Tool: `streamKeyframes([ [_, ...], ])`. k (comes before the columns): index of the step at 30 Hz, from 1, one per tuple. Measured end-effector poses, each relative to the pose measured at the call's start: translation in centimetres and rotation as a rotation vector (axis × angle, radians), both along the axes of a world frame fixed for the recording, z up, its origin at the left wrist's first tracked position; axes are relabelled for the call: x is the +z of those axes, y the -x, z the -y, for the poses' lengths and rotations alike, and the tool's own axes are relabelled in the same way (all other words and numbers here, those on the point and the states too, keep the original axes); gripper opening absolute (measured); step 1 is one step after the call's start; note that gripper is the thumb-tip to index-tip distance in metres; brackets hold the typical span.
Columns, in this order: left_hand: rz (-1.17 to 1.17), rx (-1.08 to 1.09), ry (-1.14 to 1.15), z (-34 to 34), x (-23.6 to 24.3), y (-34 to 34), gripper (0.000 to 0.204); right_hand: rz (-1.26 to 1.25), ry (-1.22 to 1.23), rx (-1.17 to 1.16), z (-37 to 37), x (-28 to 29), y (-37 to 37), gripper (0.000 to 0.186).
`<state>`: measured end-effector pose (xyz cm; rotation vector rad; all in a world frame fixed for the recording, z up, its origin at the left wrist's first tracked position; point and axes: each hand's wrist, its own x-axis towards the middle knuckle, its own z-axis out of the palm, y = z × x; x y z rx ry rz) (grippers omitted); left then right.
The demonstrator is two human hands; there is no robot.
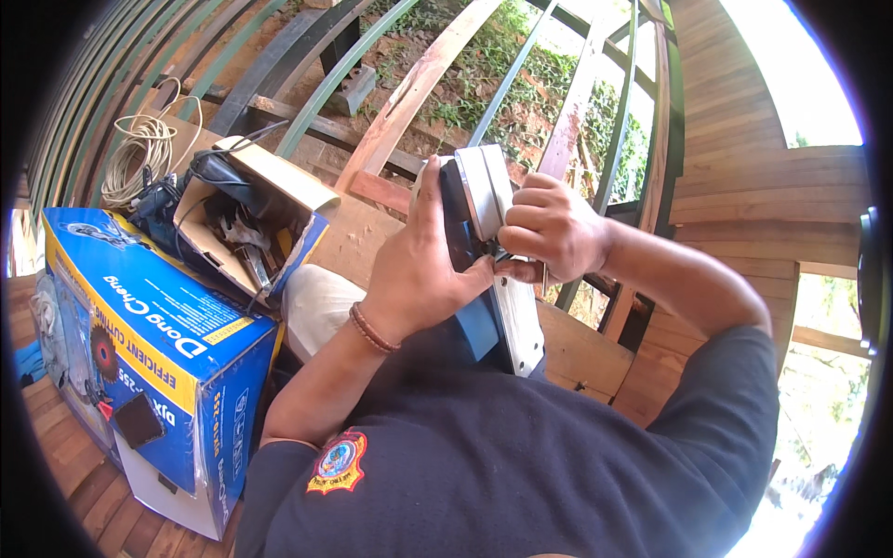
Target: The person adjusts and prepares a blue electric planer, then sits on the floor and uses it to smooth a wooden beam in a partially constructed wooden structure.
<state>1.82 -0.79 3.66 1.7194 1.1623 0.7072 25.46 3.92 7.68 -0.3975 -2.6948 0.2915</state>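
I hold a blue and silver electric hand planer (pixel 488 270) upside down in front of my chest, its flat metal sole facing up. My left hand (pixel 419 270) grips the left side of its body, thumb pointing up along the edge. My right hand (pixel 551 228) is closed on the right side near the blade area, with a small metal tool sticking out below the fingers. A beaded bracelet sits on my left wrist.
A large blue and yellow tool carton (pixel 149 344) stands at my left. Behind it an open cardboard box (pixel 256 223) holds tools and cables, and a coil of pale cord (pixel 139 153) lies beyond. Green rails and wooden beams (pixel 419 88) span over ground ahead; wooden wall boards (pixel 744 186) at right.
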Motion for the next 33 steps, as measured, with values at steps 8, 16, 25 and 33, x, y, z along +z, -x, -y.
streamKeyframes([
  [8, 0.051, 0.016, -0.063, 0.2, -1.3, -0.3, 0.125, -0.259, -0.061, -0.214, 1.2, -2.9, 1.0, 0.018],
  [16, 0.035, 0.011, -0.011, 0.0, -0.8, -0.6, 0.125, -0.192, -0.180, -0.348, 3.6, -2.8, 0.5, 0.023],
  [25, 0.048, -0.003, -0.094, -0.3, -1.9, -0.6, 0.122, -0.196, -0.141, -0.394, 3.3, -3.3, 0.7, 0.026],
  [33, 0.058, -0.071, -0.074, -1.0, -1.7, -0.1, 0.124, -0.083, -0.091, -0.254, 1.7, -1.9, -0.4, 0.026],
])
